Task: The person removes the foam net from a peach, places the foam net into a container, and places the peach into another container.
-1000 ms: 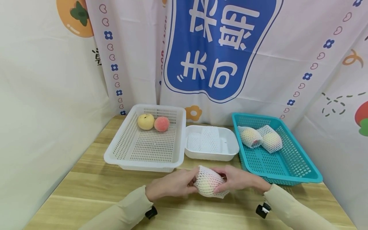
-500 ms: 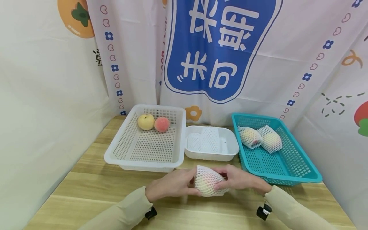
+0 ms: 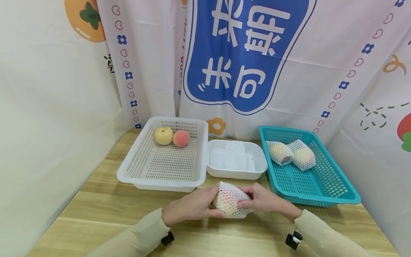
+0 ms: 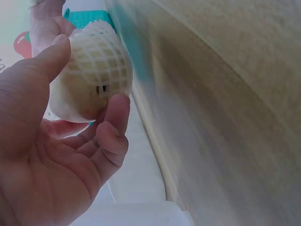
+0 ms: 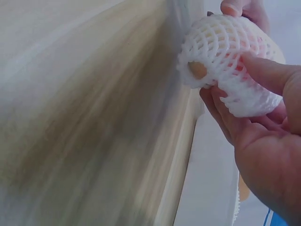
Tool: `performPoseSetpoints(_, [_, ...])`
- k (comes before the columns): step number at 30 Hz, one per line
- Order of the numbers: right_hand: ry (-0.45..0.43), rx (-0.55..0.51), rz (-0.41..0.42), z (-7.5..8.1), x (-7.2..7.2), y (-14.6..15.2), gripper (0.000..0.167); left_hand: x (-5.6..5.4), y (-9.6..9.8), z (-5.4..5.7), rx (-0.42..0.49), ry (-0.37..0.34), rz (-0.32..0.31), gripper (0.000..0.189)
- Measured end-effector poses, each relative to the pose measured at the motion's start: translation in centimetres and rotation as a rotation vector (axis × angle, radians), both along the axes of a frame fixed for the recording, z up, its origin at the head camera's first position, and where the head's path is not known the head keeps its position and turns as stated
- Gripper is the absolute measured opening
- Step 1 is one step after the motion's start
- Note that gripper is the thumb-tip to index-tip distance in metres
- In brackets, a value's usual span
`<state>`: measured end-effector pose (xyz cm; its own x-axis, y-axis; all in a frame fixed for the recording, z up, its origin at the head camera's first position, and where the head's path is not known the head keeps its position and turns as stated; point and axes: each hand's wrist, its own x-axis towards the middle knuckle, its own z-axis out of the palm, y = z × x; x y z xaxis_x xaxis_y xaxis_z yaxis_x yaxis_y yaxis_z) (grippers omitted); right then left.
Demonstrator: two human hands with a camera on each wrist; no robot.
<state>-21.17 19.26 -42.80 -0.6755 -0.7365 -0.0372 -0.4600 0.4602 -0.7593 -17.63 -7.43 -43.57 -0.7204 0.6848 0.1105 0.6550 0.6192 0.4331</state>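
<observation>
A yellow and pink peach (image 4: 77,101) in a white foam net sleeve (image 3: 233,203) is held between both hands over the front of the table. My left hand (image 3: 194,207) grips its left end, thumb on one side and fingers on the other. In the left wrist view, pale skin at that end shows outside the mesh. From the right, my right hand (image 3: 266,200) pinches the sleeve. The right wrist view shows its thumb (image 5: 270,75) pressing the mesh, fingers behind, and a round opening at the sleeve's end with peach skin inside.
A white basket (image 3: 123,173) at the back left holds a yellow peach (image 3: 163,136) and a red peach (image 3: 181,138). Flat foam nets (image 3: 234,155) lie in a small white tub (image 3: 236,175). The teal basket (image 3: 345,178) at right holds two netted peaches (image 3: 303,159).
The netted peach has shifted slightly up and left in the head view, and its right end has turned a little. Both hands keep their hold; the baskets stand unchanged.
</observation>
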Motion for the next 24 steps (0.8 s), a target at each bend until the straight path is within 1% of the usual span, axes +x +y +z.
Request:
performPoseSetpoints(6, [-0.017,-0.014,-0.040,-0.20,0.11,-0.27,0.040,0.10,-0.19,-0.25,-0.020,-0.010,-0.007,0.089])
performPoseSetpoints(10, [-0.009,-0.032,-0.073,-0.39,0.18,-0.44,0.041,0.07,-0.30,-0.30,-0.030,0.016,-0.034,0.090])
performPoseSetpoints(12, [0.012,-0.038,-0.096,-0.48,0.20,-0.49,0.039,0.02,-0.31,-0.26,-0.027,0.025,-0.037,0.090])
performPoseSetpoints(16, [0.051,-0.050,-0.146,-0.52,0.24,-0.57,0.033,-0.03,-0.27,-0.20,-0.025,0.013,-0.013,0.094])
performPoseSetpoints(19, [0.067,-0.070,-0.166,-0.55,0.26,-0.60,0.030,-0.04,-0.15,-0.18,-0.013,-0.004,0.010,0.094])
performPoseSetpoints(21, [0.067,-0.083,-0.167,-0.65,0.25,-0.65,0.030,-0.06,0.02,-0.19,0.003,-0.015,0.023,0.092])
performPoseSetpoints(24, [0.050,-0.099,-0.158,-0.90,0.26,-0.74,0.029,-0.01,0.32,-0.34,0.024,-0.053,0.043,0.086])
